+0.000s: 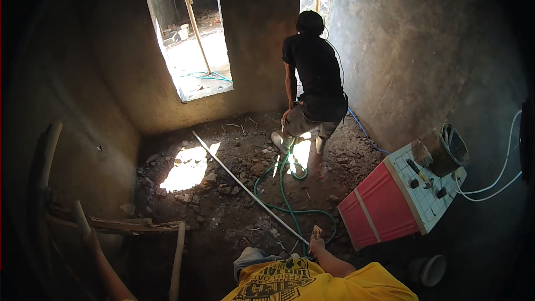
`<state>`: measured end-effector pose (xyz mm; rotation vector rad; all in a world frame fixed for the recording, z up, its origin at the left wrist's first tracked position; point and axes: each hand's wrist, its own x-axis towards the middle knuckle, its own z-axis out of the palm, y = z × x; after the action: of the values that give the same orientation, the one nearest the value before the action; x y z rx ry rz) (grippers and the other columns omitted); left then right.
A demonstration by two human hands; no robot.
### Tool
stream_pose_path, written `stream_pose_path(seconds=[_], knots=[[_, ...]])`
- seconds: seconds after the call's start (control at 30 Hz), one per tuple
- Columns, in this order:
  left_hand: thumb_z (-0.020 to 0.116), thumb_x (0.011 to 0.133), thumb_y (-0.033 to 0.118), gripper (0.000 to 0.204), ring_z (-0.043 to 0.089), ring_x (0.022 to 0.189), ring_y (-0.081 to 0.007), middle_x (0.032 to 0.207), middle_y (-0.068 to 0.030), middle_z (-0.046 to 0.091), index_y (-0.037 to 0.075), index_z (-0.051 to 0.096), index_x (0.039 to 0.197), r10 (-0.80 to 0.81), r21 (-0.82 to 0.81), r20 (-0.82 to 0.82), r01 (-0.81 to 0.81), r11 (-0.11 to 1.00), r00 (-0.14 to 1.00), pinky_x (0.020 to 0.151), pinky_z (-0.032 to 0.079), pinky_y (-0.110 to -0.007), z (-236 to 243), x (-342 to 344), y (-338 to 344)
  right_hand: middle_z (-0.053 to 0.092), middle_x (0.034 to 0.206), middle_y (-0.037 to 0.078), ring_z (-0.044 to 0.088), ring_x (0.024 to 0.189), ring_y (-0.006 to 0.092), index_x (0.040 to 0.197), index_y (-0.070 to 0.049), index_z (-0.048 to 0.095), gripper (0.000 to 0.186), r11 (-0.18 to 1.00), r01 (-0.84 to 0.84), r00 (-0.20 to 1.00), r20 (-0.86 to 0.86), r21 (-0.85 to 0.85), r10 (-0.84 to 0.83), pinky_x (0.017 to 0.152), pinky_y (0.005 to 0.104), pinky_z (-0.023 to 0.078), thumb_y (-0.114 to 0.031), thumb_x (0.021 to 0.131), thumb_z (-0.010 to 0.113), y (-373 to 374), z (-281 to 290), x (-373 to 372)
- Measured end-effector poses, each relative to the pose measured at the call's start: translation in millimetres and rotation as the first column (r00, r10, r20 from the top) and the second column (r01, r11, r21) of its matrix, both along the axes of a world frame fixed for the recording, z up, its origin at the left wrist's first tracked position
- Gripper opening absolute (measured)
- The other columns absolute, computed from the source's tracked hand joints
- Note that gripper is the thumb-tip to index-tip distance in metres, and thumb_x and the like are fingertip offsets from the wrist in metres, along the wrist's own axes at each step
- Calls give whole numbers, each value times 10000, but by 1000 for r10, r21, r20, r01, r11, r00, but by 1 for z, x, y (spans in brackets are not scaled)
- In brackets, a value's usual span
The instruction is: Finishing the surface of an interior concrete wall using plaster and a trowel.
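My left hand is closed around a pale round wooden pole at the lower left, beside rough timbers. My right hand is closed on a small tan-and-brown piece that sticks up from the fist. Its kind is too small to make out. Just left of that hand lies the near end of a long white pipe, slanting across the dirt floor. A green hose runs in loops close by.
A person in black stands bent at the far doorway. To the right, a red table with a tiled top carries a dark bucket and a tool. Rubble covers the floor. Timbers stand at the lower left.
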<state>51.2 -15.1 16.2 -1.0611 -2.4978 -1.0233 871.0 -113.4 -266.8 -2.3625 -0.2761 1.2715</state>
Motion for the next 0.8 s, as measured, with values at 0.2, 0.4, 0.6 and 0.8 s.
stream_pose_path(seconds=[0.2,0.4,0.6,0.8], knots=[[659,729,274,499,572,872,-281,964,-174,580,-89,514,1039,9,-8,12,-9,1000,1000,773,440,-367,0,0,-4,513,1145,192,511,1034,326,1180,11,465,497,999,-41,998,-51,-36,39,819,396,418,-389,891,407,7,18,-3],[658,730,278,503,573,874,-284,965,-174,580,-90,514,1041,0,-14,26,1,1000,1000,776,440,-367,6,7,1,503,1155,198,508,1044,313,1190,45,440,531,999,-36,998,-44,-33,34,814,389,420,-395,895,399,4,2,2],[658,732,282,507,573,876,-286,966,-174,581,-90,513,1043,9,-30,51,-7,1000,999,778,439,-367,9,10,0,520,1104,216,526,998,319,1140,72,463,514,999,10,1000,-17,-37,-11,766,383,422,-374,887,434,8,22,-6],[660,731,286,509,572,879,-288,965,-176,581,-90,515,1042,-11,-7,12,11,1000,1000,781,438,-367,2,-4,-3,519,1110,217,523,1006,326,1141,69,464,516,999,-10,1000,-3,-41,10,770,388,424,-376,880,446,6,18,-4]])
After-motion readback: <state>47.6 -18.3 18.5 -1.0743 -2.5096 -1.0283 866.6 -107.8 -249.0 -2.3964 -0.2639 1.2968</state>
